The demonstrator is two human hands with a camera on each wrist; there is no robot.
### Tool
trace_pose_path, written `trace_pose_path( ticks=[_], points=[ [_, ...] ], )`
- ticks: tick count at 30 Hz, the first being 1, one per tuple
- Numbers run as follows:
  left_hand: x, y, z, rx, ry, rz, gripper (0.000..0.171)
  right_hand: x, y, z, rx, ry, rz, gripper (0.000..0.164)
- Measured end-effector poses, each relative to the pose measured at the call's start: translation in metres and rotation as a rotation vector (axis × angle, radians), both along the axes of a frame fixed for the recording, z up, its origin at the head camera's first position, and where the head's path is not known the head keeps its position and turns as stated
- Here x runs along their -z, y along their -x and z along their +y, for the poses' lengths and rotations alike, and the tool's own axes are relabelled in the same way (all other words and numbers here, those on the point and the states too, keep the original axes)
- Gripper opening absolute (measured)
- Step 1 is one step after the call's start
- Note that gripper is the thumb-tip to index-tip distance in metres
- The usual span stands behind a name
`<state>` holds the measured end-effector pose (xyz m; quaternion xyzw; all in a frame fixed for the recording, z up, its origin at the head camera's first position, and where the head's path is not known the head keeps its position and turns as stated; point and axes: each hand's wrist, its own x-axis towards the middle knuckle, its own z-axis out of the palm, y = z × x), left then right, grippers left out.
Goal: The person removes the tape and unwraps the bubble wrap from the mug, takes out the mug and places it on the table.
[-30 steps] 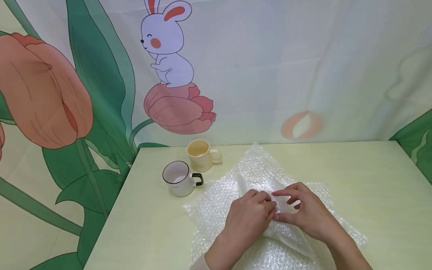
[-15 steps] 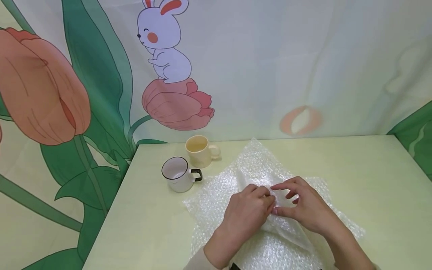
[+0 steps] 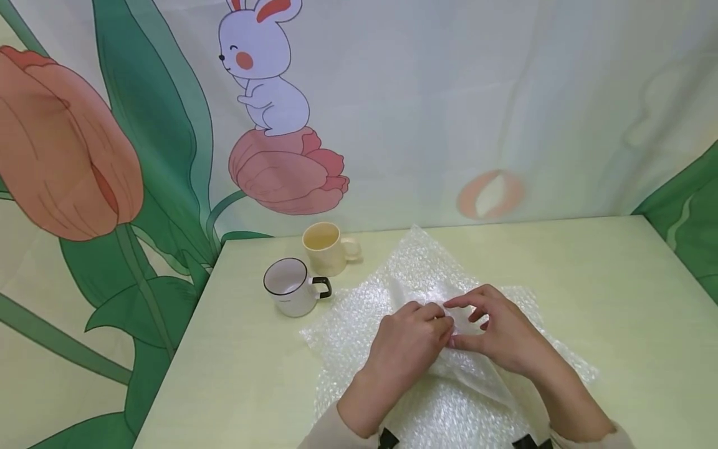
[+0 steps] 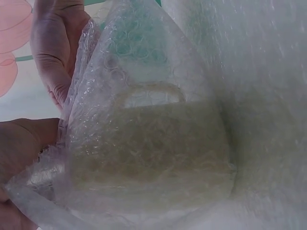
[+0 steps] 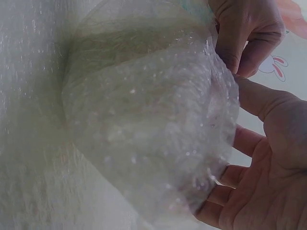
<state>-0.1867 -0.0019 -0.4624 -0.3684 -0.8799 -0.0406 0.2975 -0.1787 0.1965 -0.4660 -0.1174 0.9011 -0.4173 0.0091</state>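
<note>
A mug (image 4: pixel 158 139) with its handle uppermost shows through clear bubble wrap (image 3: pixel 417 259) in the left wrist view. Folded layers stand up around it at the middle of the table, and they hide it in the head view. My left hand (image 3: pixel 408 340) pinches gathered wrap at the top of the bundle. Close on its right, my right hand (image 3: pixel 505 330) holds the wrap's edge with thumb and fingers in a wide curve. From the right wrist view, several fingers (image 5: pixel 230 175) lie along the far edge of the plastic, and the thumb meets the left hand's fingertips.
Left of the wrap stands a white mug (image 3: pixel 291 293) with a black rim and handle. Behind it is a cream mug (image 3: pixel 323 252). The wrap lies spread over the pale table (image 3: pixel 241 380). A printed cloth (image 3: pixel 404 125) hangs along the table's back edge.
The head view has shifted slightly, so the scene sits higher and a little left, with more sleeve showing. Both hands keep nearly the same pose on the wrap.
</note>
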Motion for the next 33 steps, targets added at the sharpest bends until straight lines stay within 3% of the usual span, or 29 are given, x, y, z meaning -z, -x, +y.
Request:
trace_pose_path(
  ticks=[19, 33],
  points=[
    [-0.006, 0.003, 0.003, -0.010, 0.009, -0.011, 0.014, -0.014, 0.002, 0.002, -0.020, -0.041, 0.013, 0.055],
    [0.000, 0.000, 0.002, -0.011, -0.001, -0.016, 0.016, -0.009, -0.002, 0.000, -0.027, -0.058, 0.035, 0.055]
  ],
)
